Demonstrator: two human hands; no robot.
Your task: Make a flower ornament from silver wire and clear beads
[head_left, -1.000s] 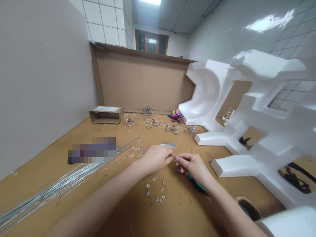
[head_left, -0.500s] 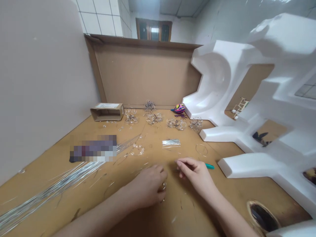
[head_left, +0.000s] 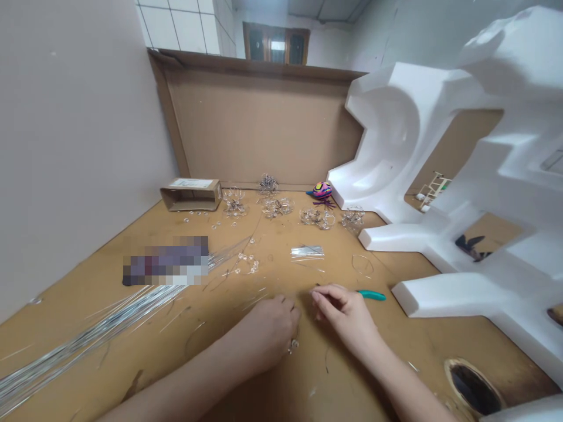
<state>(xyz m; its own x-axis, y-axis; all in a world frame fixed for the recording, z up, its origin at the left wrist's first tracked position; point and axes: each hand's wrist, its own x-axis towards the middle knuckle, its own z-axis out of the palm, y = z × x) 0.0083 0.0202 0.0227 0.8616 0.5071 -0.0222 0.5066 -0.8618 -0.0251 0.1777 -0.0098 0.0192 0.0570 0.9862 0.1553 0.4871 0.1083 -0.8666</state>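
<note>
My left hand (head_left: 273,328) is closed near the front middle of the brown table, curled round a small piece of bent wire with clear beads (head_left: 294,346) that pokes out below its fingers. Just to the right, my right hand (head_left: 341,308) has thumb and forefinger pinched together; what lies between them is too small to make out. Beside it, partly hidden by this hand, is a teal-handled tool (head_left: 373,295). Ahead of both hands lies a small stack of short cut silver wires (head_left: 307,252). A loose wire loop (head_left: 363,266) is to its right.
A bundle of long silver wires (head_left: 105,325) stretches across the left. Clear beads (head_left: 248,264) are scattered mid-table. Beaded wire shapes (head_left: 278,206) stand at the back, near a small cardboard box (head_left: 191,196) and a colourful ball-like thing (head_left: 322,190). White foam (head_left: 440,296) borders the right.
My left hand has turned a little, its fingers curling more over the beaded wire. My right hand has shifted slightly left, so more of the teal handle shows. The view has tilted slightly.
</note>
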